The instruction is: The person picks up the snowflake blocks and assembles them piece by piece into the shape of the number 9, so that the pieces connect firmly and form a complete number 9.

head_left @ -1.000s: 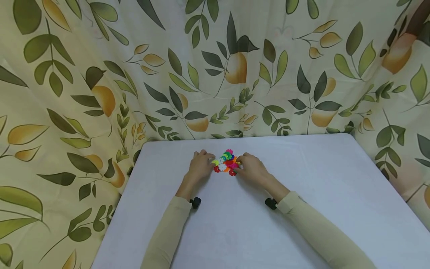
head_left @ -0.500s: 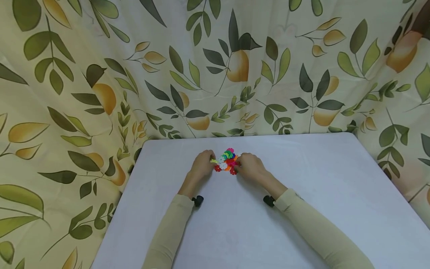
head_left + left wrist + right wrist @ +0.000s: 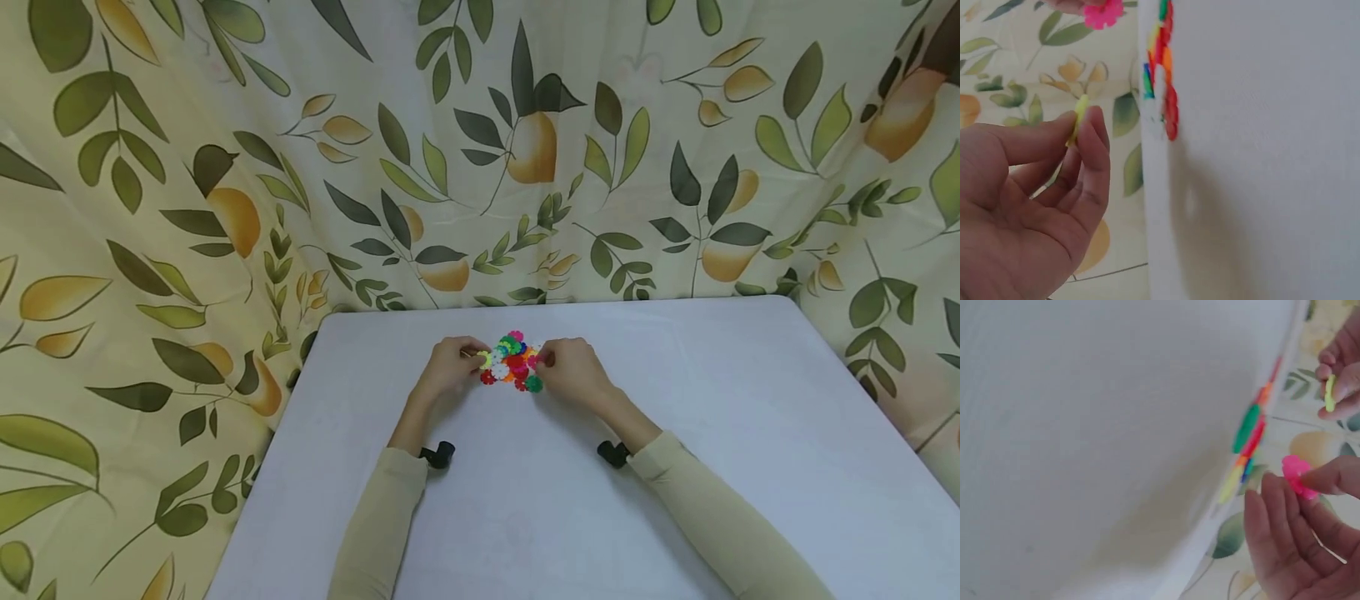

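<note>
My left hand (image 3: pixel 446 367) pinches a yellow flower-shaped plastic disc (image 3: pixel 1079 116) between thumb and fingertips, held edge-on in the left wrist view. My right hand (image 3: pixel 579 371) pinches a bright pink flower-shaped disc (image 3: pixel 1296 467) between its thumb and fingers. Both discs are raised above the tabletop, facing each other across a small pile of similar discs (image 3: pixel 516 364) in red, white, orange, green and blue. At the pile's near right edge, below the right fingers, lies a green disc (image 3: pixel 533 383).
The pile rests toward the far edge of a white table (image 3: pixel 517 500). Behind it hangs a curtain (image 3: pixel 600 200) printed with leaves and fruit. Both wrists carry small black cameras, one beside the left sleeve (image 3: pixel 378 508) and one beside the right sleeve (image 3: pixel 720 508).
Both hands have risen from the sides of the pile, the left with a yellow disc and the right with a pink one. A green disc by the right hand has come into view.
</note>
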Demonstrator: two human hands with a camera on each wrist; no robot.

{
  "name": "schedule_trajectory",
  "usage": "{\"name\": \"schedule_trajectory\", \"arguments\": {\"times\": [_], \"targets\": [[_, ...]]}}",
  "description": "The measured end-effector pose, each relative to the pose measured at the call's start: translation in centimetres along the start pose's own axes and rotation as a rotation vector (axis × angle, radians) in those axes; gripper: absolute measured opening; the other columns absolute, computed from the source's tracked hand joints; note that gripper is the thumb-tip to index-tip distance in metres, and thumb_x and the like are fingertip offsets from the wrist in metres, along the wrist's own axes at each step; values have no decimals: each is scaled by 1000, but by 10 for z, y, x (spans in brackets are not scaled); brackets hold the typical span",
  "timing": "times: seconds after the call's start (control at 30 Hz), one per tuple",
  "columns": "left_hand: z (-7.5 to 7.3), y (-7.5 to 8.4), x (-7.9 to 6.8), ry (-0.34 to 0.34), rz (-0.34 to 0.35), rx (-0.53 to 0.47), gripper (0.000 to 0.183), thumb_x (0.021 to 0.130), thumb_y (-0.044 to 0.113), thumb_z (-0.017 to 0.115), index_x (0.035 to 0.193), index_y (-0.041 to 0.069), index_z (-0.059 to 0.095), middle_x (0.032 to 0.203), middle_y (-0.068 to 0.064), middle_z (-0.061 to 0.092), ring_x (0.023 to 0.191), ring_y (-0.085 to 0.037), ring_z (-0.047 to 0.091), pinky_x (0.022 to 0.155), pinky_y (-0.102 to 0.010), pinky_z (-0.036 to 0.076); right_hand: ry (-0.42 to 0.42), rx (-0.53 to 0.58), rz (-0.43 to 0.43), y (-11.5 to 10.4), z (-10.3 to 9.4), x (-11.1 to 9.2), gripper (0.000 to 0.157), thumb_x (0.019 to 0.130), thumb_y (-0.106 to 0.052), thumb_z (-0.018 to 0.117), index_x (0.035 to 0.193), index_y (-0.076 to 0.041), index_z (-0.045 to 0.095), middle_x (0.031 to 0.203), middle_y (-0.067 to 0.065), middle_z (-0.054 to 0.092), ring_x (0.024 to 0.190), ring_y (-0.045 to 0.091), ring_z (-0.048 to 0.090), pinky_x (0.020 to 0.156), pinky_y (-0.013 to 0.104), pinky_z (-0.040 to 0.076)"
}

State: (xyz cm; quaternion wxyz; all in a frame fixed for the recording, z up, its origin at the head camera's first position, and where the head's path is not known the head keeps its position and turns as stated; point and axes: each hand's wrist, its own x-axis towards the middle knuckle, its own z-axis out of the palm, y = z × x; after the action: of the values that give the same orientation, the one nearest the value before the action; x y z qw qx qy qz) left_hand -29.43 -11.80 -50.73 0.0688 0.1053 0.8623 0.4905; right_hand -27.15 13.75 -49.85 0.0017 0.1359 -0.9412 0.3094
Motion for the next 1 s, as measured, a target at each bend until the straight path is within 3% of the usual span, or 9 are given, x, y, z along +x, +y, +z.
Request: {"name": "schedule_trajectory", "arguments": {"times": [0.27,0.5,0.6,0.73,0.83,1.0], "targets": [[-1,15,-4,-79,-21,-309,26,102,12,68,121,-5,68,104,-13,71,92,-41,73,87,-43,62,117,241,-144,-8,-10,-8,11,95,-18,79,103,-11,82,93,0,78,81,17,74,70,32,59],[-2,24,-8,-169,-54,-501,31,102,16,67,124,-6,63,101,-10,70,83,-24,72,88,-35,60,136,461,-248,-20,-18,-18,18,90,-13,82,109,-13,82,99,1,80,82,14,77,76,24,61],[-2,28,-11,-193,-40,-559,37,103,14,65,128,-12,57,99,-8,69,82,-19,71,84,-29,60,160,485,-271,-24,-18,-21,18,89,-15,82,107,-13,82,99,1,80,84,12,77,78,23,60],[-3,31,-12,-210,-30,-596,39,104,12,63,130,-15,53,96,-7,69,82,-19,71,86,-30,60,180,489,-284,-28,-18,-22,16,89,-10,83,105,-12,82,99,1,80,84,12,77,78,23,61],[-3,32,-12,-221,-29,-604,30,104,12,63,123,-11,57,95,-9,69,84,-25,72,90,-38,60,197,476,-281,-30,-17,-23,16,88,-6,83,104,-11,83,98,0,80,83,12,77,77,24,61],[1,35,-13,-248,-12,-624,12,105,10,62,112,1,60,91,-7,69,83,-27,72,85,-34,61,229,438,-304,-28,-17,-20,17,86,-3,83,102,-10,83,97,2,80,81,12,76,74,24,61]]}}
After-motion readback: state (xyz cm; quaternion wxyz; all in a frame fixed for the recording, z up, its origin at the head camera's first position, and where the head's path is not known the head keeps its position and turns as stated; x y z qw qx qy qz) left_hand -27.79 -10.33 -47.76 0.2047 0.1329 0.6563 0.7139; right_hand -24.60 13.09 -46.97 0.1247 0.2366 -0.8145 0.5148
